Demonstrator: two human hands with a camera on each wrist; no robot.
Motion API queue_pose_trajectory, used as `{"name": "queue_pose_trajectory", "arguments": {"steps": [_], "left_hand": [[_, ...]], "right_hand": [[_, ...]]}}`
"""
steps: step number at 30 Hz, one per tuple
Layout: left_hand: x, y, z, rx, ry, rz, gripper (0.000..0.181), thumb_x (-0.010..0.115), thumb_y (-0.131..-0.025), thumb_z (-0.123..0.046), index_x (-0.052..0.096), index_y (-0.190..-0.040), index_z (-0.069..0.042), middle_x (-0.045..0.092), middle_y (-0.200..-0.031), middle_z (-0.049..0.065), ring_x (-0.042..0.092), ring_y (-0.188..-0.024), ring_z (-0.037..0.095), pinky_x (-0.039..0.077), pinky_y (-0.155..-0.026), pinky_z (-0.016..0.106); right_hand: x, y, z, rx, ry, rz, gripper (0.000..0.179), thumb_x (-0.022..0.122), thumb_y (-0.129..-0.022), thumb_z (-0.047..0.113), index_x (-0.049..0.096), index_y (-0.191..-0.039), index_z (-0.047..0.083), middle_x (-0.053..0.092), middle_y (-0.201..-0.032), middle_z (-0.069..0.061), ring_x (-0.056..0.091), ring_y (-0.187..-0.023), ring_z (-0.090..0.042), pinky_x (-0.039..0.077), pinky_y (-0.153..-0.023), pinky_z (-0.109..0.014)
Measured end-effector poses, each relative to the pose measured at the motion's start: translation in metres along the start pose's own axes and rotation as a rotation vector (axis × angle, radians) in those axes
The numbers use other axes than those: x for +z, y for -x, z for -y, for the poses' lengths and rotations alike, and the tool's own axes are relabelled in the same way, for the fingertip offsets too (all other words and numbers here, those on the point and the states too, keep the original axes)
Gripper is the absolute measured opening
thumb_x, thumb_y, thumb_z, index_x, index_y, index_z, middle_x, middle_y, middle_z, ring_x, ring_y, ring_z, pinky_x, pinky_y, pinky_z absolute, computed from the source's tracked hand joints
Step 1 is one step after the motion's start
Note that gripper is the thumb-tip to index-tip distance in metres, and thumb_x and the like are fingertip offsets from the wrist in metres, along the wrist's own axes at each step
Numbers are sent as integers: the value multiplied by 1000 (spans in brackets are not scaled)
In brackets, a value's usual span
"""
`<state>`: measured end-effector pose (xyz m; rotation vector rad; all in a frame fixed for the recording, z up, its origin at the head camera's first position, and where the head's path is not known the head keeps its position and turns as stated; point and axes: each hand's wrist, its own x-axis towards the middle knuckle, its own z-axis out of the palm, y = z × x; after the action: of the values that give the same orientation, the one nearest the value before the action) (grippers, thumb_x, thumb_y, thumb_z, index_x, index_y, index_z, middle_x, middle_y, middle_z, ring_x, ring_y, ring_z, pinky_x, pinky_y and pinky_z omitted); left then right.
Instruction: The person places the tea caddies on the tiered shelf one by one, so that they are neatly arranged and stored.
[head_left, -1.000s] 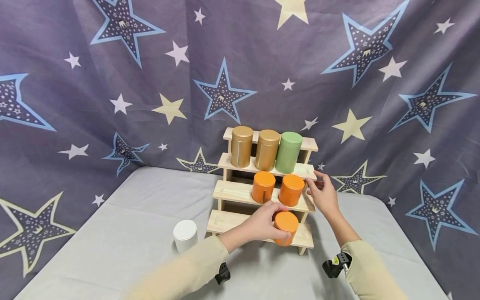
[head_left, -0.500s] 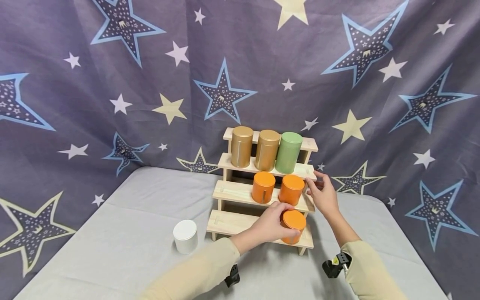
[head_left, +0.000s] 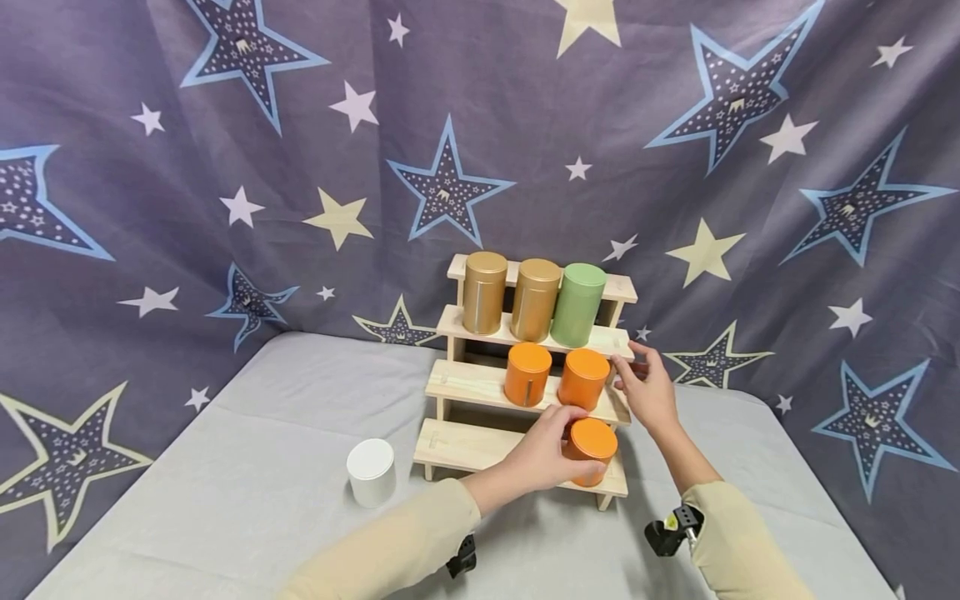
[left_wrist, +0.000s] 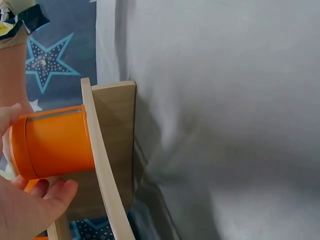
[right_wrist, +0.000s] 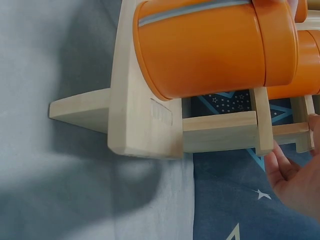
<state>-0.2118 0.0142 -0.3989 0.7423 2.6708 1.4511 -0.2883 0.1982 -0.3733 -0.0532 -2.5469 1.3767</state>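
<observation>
My left hand (head_left: 542, 454) grips an orange lidded canister (head_left: 592, 446) at the right part of the lowest step of a wooden tiered stand (head_left: 468, 446). In the left wrist view, thumb and fingers lie on either side of this canister (left_wrist: 57, 142), near its lid. The canister's base meets the board. At the stand's right side, my right hand (head_left: 648, 392) holds the ends of the upper boards with its fingertips. Two more orange canisters (head_left: 527, 375) stand one step up. Above them are two gold canisters (head_left: 484, 296) and a green canister (head_left: 579, 307).
A white canister (head_left: 371, 472) stands on the grey cloth (head_left: 247, 467), left of the stand. A star-patterned curtain (head_left: 525, 167) hangs behind and at both sides. The lowest step's left part is bare wood.
My left hand has moved the orange canister rightward along the lowest step, mostly in the first half second. My right hand stays at the stand's side.
</observation>
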Motion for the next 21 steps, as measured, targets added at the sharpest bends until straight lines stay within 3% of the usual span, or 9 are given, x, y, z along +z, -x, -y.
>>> {"name": "queue_pose_trajectory", "arguments": {"steps": [7,13,21], "left_hand": [[-8,11,0,24,-10,5,67,78,-75,-35,45,-130,-12,51,-119,3,54,-105,11,47,-93,25],[-21,22,-2,-3,-17,43,70,77,-76,-37,44,-132,-14,51,-119,4,53,-107,17,46,-91,25],[-45,38,6,-13,-34,73,62,77,-76,-36,50,-128,-16,52,-122,4,54,-108,20,47,-88,25]], "right_hand": [[1,0,0,4,3,-5,56,49,-95,42,35,-142,15,59,-119,-20,66,-92,-31,53,-73,-25],[0,0,0,3,4,-6,55,49,-96,40,35,-142,14,59,-119,-20,66,-91,-30,51,-67,-19],[-1,0,1,3,16,3,55,48,-96,41,35,-142,15,59,-118,-20,66,-90,-28,51,-70,-24]]}}
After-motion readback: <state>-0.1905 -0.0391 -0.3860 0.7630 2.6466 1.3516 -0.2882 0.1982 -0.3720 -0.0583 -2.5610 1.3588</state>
